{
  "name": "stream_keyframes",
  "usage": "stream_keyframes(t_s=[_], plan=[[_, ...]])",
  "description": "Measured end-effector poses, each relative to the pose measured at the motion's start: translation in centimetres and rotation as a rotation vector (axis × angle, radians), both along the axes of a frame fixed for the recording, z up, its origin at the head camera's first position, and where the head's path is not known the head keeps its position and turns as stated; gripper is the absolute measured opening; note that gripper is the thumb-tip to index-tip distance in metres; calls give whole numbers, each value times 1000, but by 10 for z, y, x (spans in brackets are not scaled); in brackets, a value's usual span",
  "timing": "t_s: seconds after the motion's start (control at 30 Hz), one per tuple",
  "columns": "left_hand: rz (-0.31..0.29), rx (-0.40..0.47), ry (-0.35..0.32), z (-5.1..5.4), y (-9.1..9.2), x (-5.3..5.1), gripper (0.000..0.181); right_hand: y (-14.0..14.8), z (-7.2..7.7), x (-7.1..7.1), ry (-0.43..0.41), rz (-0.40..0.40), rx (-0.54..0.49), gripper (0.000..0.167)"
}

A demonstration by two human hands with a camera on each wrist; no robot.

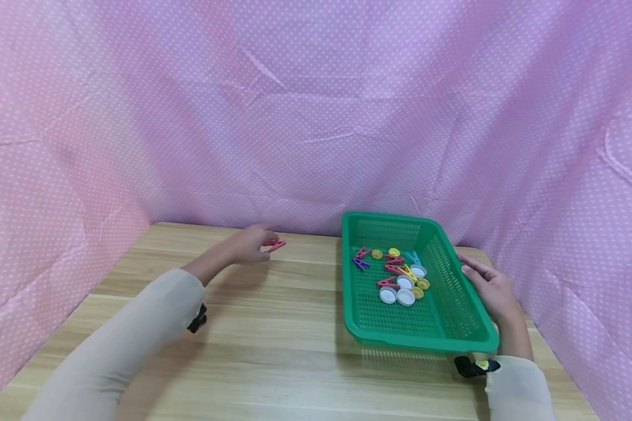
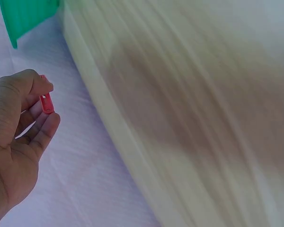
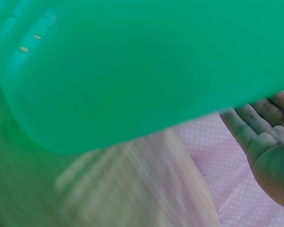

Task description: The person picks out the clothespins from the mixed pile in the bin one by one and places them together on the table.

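Fingers [image 2: 48, 128] of the left hand [image 1: 248, 247] pinch a pink clothespin [image 1: 277, 245] above the far part of the desk [image 1: 274, 316]. To the right, the side wall of a green basket [image 1: 421, 341] lies between the right hand [image 1: 497, 295], its fingers extended at the rim, and the mixed clothespins [image 1: 387, 283], white caps [image 1: 388, 294] and gold caps [image 1: 418, 292] inside. A dotted pink curtain [image 1: 316, 117] hangs behind. The black strap [image 1: 467, 367] near the right wrist bears a yellow label [image 1: 483, 363], too small to read.

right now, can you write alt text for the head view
A person's left hand pinches a pinkish-red plastic clothespin near the far edge of a pale wooden table; their right hand touches a rectangular green plastic basket holding multicoloured clothespins and round white and gold lids.
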State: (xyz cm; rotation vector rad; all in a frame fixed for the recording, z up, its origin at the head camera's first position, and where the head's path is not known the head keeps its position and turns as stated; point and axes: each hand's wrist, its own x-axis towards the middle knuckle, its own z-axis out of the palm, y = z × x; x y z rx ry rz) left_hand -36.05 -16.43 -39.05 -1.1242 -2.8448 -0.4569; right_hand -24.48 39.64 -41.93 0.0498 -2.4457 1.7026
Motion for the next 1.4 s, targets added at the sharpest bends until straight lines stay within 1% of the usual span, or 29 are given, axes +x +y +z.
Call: stream_keyframes(t_s=[0.2,0.37,0.5,0.67,0.8,0.9,1.03,1.13,1.27,1.4], plan=[[38,39,26,-12,-37,7,36,1,-2,-1,-8,0,-11,52],[78,53,44,-16,-61,11,31,0,0,0,-14,-10,-11,53],[118,59,40,-17,-79,14,30,-1,1,1,-19,-11,-19,53],[168,69,10,-21,-100,18,29,-2,0,0,-11,-11,0,53],[202,116,-38,-24,-113,23,29,-2,0,0,-4,-1,-18,52],[233,154,-89,-27,-122,25,29,-2,1,1,-1,2,-34,52],[284,163,-155,-33,-131,26,34,-2,0,1,8,5,-49,52],[310,167,-206,-38,-135,27,40,-2,-1,0,16,14,-64,52],[361,192,-280,-41,-138,29,46,-1,-2,0,24,27,-84,52],[410,226,-310,-45,-140,30,44,-2,-3,1,22,26,-99,51]])
